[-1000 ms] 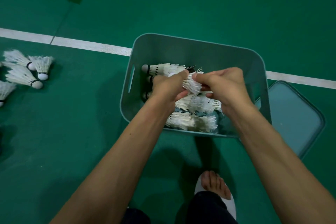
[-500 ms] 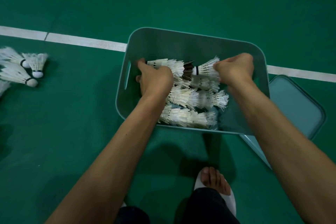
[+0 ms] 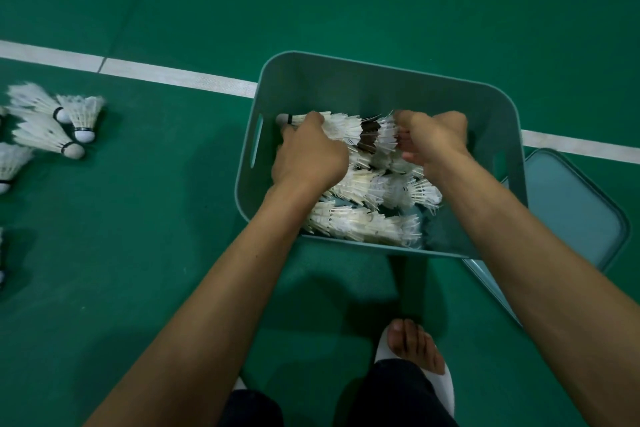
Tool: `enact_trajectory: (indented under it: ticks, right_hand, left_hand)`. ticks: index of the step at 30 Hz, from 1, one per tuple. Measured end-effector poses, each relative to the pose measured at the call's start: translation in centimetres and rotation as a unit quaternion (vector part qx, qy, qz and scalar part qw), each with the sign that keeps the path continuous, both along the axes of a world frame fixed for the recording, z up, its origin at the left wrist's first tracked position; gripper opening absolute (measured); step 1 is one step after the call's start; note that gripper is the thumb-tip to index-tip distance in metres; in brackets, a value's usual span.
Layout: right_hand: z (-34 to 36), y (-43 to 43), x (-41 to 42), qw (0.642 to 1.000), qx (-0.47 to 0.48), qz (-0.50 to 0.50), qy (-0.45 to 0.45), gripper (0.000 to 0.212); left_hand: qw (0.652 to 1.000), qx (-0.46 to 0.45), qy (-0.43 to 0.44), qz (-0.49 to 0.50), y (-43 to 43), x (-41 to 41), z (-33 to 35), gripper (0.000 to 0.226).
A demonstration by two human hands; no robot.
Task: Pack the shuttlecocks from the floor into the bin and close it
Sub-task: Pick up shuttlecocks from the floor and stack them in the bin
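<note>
A grey-green plastic bin [image 3: 381, 68] stands on the green court floor, holding several rows of white feather shuttlecocks [image 3: 363, 218]. Both of my hands are inside it, over the far row. My left hand [image 3: 310, 154] is closed on a shuttlecock stack whose cork tip [image 3: 282, 118] pokes out by the bin's left wall. My right hand [image 3: 433, 139] is blurred, its fingers curled on the feathers of the same row. The bin's lid [image 3: 571, 204] lies flat on the floor to the right. Several loose shuttlecocks [image 3: 52, 128] lie on the floor at the far left.
A white court line [image 3: 173, 74] runs across the floor behind the bin. My foot in a white slipper [image 3: 415, 354] stands just in front of the bin. Green floor separates the bin from the loose shuttlecocks.
My hands spread to the two ends of the far row, then my right hand came back towards the centre. My left hand stays on the left end of the row.
</note>
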State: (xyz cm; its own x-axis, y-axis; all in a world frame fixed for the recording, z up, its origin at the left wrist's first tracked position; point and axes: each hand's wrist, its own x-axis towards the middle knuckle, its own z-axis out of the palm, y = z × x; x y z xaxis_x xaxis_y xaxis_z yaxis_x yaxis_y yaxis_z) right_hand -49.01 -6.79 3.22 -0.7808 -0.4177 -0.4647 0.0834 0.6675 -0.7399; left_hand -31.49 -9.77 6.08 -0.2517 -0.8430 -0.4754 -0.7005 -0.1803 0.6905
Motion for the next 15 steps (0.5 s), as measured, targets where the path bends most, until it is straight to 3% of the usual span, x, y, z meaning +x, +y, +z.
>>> enact_trajectory:
  ticks: [3,6,11,15]
  right_hand:
    - [2.1,1.7,0.6,0.991,-0.021,0.011,0.134,0.038]
    - [5.4,2.8,2.4,0.971,-0.096,0.044,0.216,0.020]
    - [10.8,0.5,10.4,0.928,-0.225,0.144,0.260,0.017]
    - [11.7,-2.3,18.1,0.893,-0.245,0.282,0.252,0.019]
  left_hand:
    - [0.995,-0.076,-0.043,-0.040,0.6,0.6,1.1,0.057]
    - [0.986,-0.157,-0.030,-0.046,1.0,2.0,3.0,0.053]
    - [0.950,-0.306,-0.055,0.016,1.2,8.4,7.0,0.036]
    - [0.930,-0.337,-0.077,0.123,0.1,15.6,8.1,0.026]
